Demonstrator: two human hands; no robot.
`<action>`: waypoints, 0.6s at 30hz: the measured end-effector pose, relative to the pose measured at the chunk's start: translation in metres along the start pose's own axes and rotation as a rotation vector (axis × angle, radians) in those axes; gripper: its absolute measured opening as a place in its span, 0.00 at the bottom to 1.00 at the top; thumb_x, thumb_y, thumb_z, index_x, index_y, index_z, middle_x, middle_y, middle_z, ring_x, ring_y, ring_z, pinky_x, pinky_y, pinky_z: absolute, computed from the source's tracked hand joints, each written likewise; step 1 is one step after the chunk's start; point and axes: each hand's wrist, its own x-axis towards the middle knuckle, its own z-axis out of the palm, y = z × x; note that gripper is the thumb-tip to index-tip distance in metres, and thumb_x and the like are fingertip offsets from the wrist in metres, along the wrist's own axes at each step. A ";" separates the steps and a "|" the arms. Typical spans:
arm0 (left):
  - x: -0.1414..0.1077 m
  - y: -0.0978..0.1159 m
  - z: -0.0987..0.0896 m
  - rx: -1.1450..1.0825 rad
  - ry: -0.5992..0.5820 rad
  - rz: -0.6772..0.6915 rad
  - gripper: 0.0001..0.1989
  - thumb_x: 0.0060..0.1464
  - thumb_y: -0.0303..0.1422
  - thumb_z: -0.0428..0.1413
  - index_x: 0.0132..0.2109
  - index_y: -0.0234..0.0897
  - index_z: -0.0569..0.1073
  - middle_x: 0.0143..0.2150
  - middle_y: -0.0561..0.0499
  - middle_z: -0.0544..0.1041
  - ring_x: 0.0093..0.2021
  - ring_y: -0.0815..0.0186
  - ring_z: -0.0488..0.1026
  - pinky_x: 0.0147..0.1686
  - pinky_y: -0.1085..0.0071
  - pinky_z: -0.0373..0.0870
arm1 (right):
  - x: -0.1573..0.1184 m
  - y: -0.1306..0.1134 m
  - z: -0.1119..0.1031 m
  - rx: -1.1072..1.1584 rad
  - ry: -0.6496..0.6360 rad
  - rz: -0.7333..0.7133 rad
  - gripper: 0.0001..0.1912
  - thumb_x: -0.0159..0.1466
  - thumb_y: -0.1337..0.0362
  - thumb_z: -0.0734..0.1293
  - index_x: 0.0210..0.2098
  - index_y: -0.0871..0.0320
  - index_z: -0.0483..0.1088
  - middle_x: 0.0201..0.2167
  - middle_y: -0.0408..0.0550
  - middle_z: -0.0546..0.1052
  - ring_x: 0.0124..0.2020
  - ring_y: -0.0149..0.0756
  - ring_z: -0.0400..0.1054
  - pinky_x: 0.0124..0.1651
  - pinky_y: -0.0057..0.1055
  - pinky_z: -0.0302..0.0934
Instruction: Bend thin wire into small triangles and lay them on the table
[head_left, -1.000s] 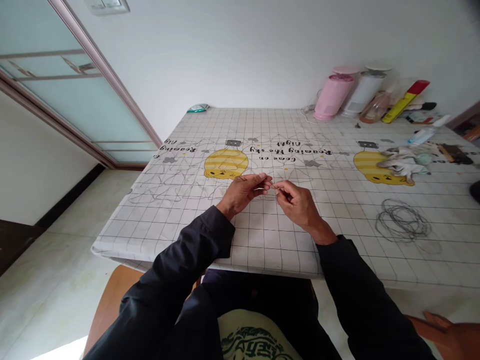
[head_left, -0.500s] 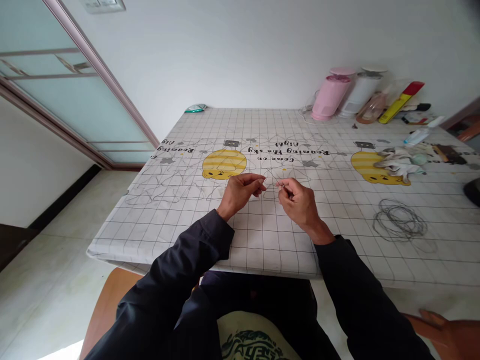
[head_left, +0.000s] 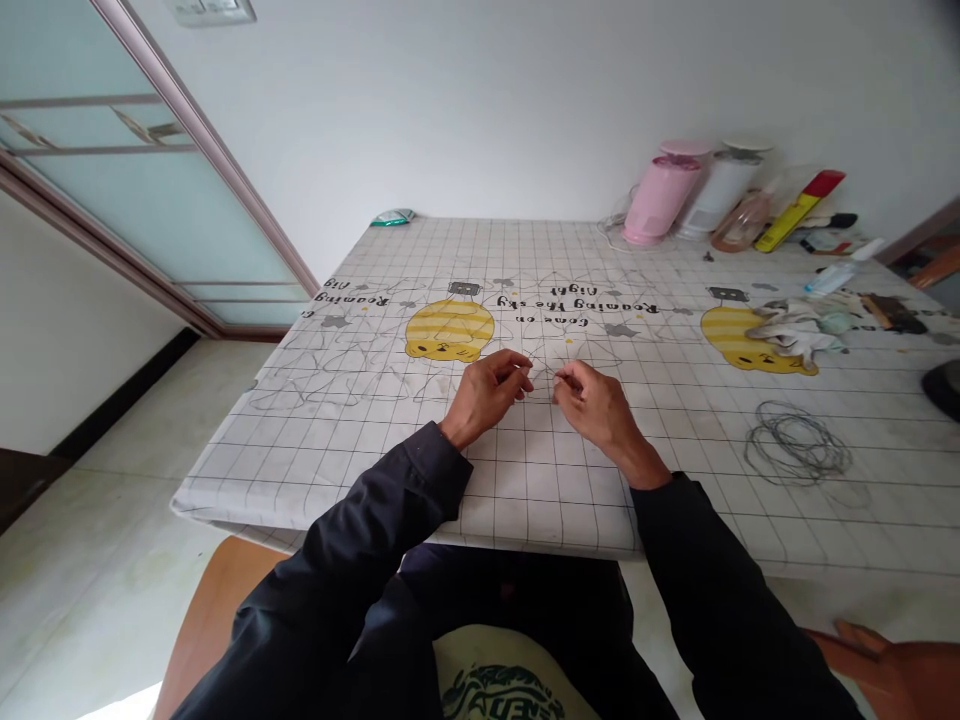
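Thin strand point(head_left: 337, 403), hard to trace against the printed grid, lies loose on the tabletop point(head_left: 525, 490), nine to twelve o'clock of my left hand point(head_left: 484, 395). Fingertips there and on my right hand point(head_left: 600, 405) bunch closely; whether either grip clamps strand, I cannot tell.

Tablecloth point(head_left: 517, 500): black print is running upside down to the wearer, three lines at mid-table. "Come on" point(head_left: 568, 321) is standing nearest, "Roaming the sky" point(head_left: 577, 304) is lying behind it, and a farther word point(head_left: 588, 289) is ending in "ight", its start staying unclear. Toward the left edge a second "Roaming" point(head_left: 373, 300) is showing, the rest of that block dropping over the side. On the pale green shirt point(head_left: 469, 650), dark green lettering point(head_left: 517, 708) is seeming to read "RED", the lower frame edge cutting it; the stylised marks above are defying reading.
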 end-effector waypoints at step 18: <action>-0.009 0.027 -0.016 -0.157 -0.349 -0.078 0.17 0.63 0.46 0.69 0.45 0.35 0.88 0.31 0.48 0.81 0.28 0.68 0.74 0.31 0.70 0.74 | 0.002 -0.010 -0.024 0.529 -0.122 -0.110 0.12 0.72 0.51 0.75 0.45 0.51 0.86 0.35 0.47 0.84 0.37 0.39 0.78 0.40 0.38 0.74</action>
